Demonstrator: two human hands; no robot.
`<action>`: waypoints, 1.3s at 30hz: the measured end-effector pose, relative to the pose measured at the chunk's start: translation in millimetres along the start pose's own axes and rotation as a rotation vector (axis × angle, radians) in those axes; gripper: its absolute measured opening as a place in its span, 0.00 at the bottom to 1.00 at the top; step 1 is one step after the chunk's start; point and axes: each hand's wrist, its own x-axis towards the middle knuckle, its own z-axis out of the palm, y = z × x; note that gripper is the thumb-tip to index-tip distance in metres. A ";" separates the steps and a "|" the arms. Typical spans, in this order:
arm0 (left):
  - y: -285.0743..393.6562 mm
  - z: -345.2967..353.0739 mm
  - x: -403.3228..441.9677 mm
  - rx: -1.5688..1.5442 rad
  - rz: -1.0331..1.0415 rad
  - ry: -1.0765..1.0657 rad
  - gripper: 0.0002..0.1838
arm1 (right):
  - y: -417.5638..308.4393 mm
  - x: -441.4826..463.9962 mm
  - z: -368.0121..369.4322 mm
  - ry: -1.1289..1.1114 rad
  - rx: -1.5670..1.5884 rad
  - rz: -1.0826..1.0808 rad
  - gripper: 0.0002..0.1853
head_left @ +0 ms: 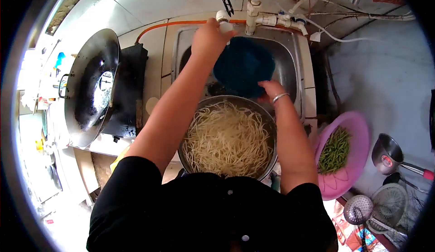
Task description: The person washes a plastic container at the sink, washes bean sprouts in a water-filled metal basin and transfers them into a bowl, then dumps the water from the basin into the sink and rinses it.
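Observation:
My left hand (210,37) is up at the white tap fitting (222,16) over the sink (290,62), its fingers closed round something whitish. A dark teal basin (244,66) lies in the sink. My right hand (272,89), with a silver bangle at the wrist, grips the basin's lower right rim; part of its fingers is hidden. Close to my body, at the sink's front edge, stands a large round metal pan (229,139) full of pale noodle-like strips.
On the left, a large wok (93,89) sits tilted beside a black stove (129,89). A pink basin (346,157) with green pods is at the right. Further right are a metal ladle (387,154) and strainers (358,209). Pipes (272,20) run behind the sink.

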 end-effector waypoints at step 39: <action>-66.3 35.8 -40.9 0.221 -0.125 -0.489 0.31 | 14.5 43.6 5.9 -0.001 -0.114 -0.006 0.19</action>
